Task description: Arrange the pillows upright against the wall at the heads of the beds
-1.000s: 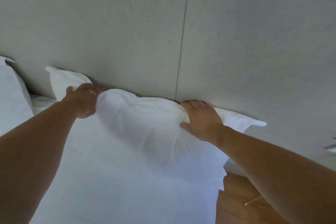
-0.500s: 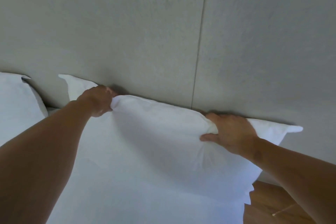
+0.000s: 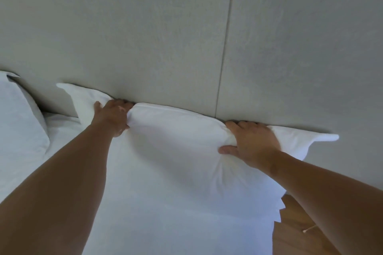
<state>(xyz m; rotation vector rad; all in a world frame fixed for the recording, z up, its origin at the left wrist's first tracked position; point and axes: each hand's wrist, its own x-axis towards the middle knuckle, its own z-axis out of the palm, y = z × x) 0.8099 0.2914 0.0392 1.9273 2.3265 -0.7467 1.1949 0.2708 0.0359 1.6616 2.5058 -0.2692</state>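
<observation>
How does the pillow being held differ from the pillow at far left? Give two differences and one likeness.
The held pillow is gripped along its top edge by the left hand and right hand; the far-left pillow is untouched. The held pillow fills mid-frame; the far-left pillow is cut off by the frame edge. Both are white and stand against the wall.

A plump white pillow (image 3: 176, 151) stands upright against the grey wall (image 3: 165, 37); a second white pillow (image 3: 18, 114) leans at the far left.
</observation>
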